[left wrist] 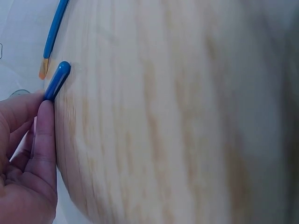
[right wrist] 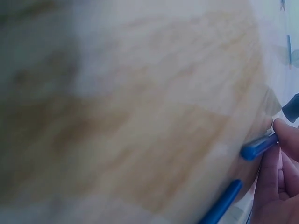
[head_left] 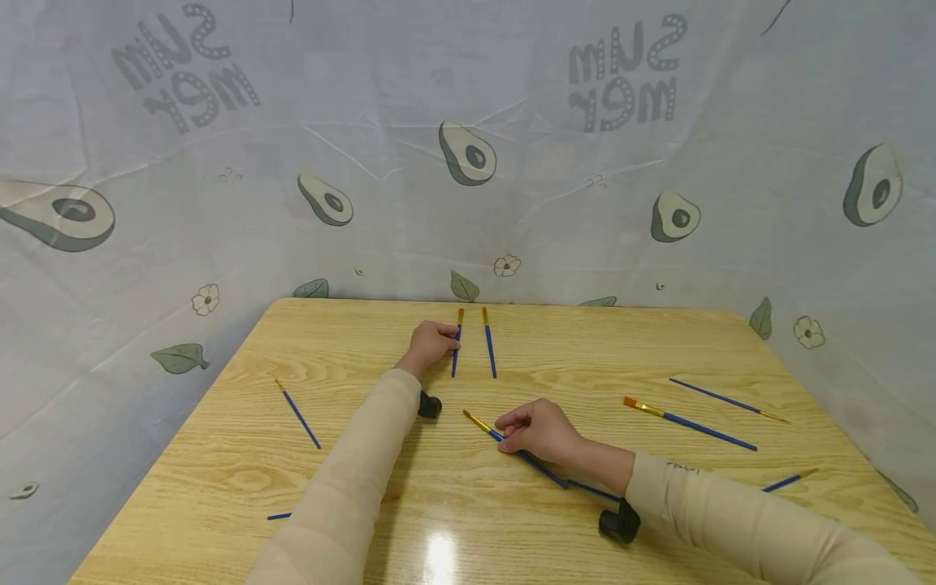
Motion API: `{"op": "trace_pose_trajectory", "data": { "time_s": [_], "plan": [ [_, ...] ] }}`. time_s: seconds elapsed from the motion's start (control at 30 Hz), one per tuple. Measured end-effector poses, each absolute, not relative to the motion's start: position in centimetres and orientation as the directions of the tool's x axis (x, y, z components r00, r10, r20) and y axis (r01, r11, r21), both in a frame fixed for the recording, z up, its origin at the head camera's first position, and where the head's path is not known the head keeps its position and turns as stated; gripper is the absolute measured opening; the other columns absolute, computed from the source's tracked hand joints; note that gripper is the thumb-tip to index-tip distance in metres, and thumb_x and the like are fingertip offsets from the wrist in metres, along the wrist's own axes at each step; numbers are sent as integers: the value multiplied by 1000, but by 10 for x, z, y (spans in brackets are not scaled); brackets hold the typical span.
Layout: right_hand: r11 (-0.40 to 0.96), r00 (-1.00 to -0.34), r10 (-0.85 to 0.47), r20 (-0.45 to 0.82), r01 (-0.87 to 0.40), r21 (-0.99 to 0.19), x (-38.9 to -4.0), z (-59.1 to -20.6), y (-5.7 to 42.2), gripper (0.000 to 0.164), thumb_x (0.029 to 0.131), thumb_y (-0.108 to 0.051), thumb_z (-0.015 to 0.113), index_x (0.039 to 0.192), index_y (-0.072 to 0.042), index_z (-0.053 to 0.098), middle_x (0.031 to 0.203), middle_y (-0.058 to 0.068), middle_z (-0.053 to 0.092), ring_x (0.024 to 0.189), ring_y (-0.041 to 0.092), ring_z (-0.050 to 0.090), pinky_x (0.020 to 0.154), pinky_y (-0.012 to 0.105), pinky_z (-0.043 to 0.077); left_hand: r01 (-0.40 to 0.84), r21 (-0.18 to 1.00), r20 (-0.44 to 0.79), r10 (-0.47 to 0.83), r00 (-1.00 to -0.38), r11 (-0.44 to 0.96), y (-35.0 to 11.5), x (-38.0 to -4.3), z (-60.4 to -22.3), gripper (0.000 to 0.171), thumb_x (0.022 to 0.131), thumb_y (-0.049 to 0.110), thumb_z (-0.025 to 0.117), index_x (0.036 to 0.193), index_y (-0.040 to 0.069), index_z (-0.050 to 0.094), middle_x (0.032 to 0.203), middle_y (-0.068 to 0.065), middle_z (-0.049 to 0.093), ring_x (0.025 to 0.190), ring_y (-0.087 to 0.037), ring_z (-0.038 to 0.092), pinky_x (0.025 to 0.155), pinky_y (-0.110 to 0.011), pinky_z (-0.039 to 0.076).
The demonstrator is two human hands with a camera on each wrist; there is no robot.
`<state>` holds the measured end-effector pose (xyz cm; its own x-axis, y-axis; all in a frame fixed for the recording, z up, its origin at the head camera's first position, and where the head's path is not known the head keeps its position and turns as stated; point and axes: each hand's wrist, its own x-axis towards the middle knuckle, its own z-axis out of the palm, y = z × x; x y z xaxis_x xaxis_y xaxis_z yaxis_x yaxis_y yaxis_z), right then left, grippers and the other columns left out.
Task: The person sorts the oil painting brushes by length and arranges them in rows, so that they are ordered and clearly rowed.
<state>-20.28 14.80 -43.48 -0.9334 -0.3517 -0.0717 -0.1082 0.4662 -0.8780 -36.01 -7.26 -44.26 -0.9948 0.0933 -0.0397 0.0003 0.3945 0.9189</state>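
Observation:
Near the back edge of the table, my left hand [head_left: 431, 344] pinches a blue-handled paintbrush [head_left: 457, 349] between thumb and fingers. Its bristles point to the back. A second paintbrush [head_left: 490, 345] lies just to the right, roughly parallel. The left wrist view shows the held brush's rounded blue end [left wrist: 60, 77] beyond the fingertips. Closer to me, my right hand [head_left: 543, 431] pinches another paintbrush [head_left: 541, 470], whose bristles point back and left. In the right wrist view, that brush's handle end [right wrist: 254, 148] sticks out from the fingers, near another blue handle [right wrist: 223, 203].
On the right lie a wide flat paintbrush [head_left: 709, 431], a thin one [head_left: 717, 396] and one [head_left: 782, 483] partly under the sleeve. Another handle [head_left: 594, 490] runs beneath the right wrist. To the left are a thin paintbrush [head_left: 300, 416] and a blue handle tip [head_left: 279, 516]. A printed cloth [head_left: 395, 236] hangs behind.

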Motion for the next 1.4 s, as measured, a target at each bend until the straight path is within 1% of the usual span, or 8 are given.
{"op": "trace_pose_trajectory", "data": {
  "time_s": [0.17,0.47,0.7,0.8,1.0,1.13,1.3,1.4],
  "plan": [
    [477,-940,-336,-64,-112,-872,-204,-433,147,26,77,-2,81,101,2,74,80,2,67,75,14,62,64,25,53,11,916,-30,96,-995,400,-73,-362,-443,33,89,-2,68,122,-2,66,110,-16,66,95,-26,67,76,-27,56],
    [422,-948,-313,-56,-86,-902,-207,-422,149,25,82,0,76,106,5,71,90,8,69,81,18,65,66,27,55,10,912,-34,100,-994,409,-73,-361,-444,33,89,-2,68,122,-2,66,110,-17,66,96,-26,67,75,-27,56],
    [458,-971,-232,-63,-52,-888,-218,-416,147,17,84,1,74,101,-2,75,91,4,70,81,17,65,67,28,55,10,916,-30,94,-995,401,-74,-364,-446,32,89,-2,68,121,-2,67,109,-16,66,94,-25,68,74,-26,56],
    [472,-976,-210,-61,-46,-881,-221,-414,148,16,85,0,73,101,-2,76,94,5,71,82,17,65,67,29,54,12,919,-29,98,-995,394,-73,-364,-446,33,88,-2,68,121,-3,67,109,-16,66,94,-25,68,74,-27,57],
    [442,-976,-207,-62,-37,-896,-234,-411,152,20,88,-2,71,107,0,74,107,9,70,89,19,66,73,30,55,-2,924,-40,92,-995,381,-73,-364,-446,32,88,-3,68,121,-3,67,110,-16,66,95,-26,68,75,-27,57],
    [417,-978,-201,-60,-30,-908,-246,-408,153,23,89,-3,69,112,2,72,111,13,69,93,22,66,75,31,56,-6,928,-43,92,-995,372,-73,-364,-445,32,89,-3,68,121,-3,67,111,-17,66,97,-26,67,75,-27,56],
    [374,-985,-156,-68,5,-927,-261,-405,154,26,91,-5,68,115,5,69,114,17,67,99,25,66,79,32,56,-5,929,-44,96,-994,370,-73,-364,-445,33,89,-4,67,122,-3,66,114,-17,65,100,-27,66,76,-27,56],
    [379,-992,-109,-66,20,-925,-268,-403,155,27,91,-6,68,116,5,69,112,16,68,98,23,66,78,31,56,-7,928,-43,91,-995,372,-72,-364,-445,33,88,-4,68,121,-3,67,113,-17,65,99,-27,66,76,-27,56]
  ]
}}
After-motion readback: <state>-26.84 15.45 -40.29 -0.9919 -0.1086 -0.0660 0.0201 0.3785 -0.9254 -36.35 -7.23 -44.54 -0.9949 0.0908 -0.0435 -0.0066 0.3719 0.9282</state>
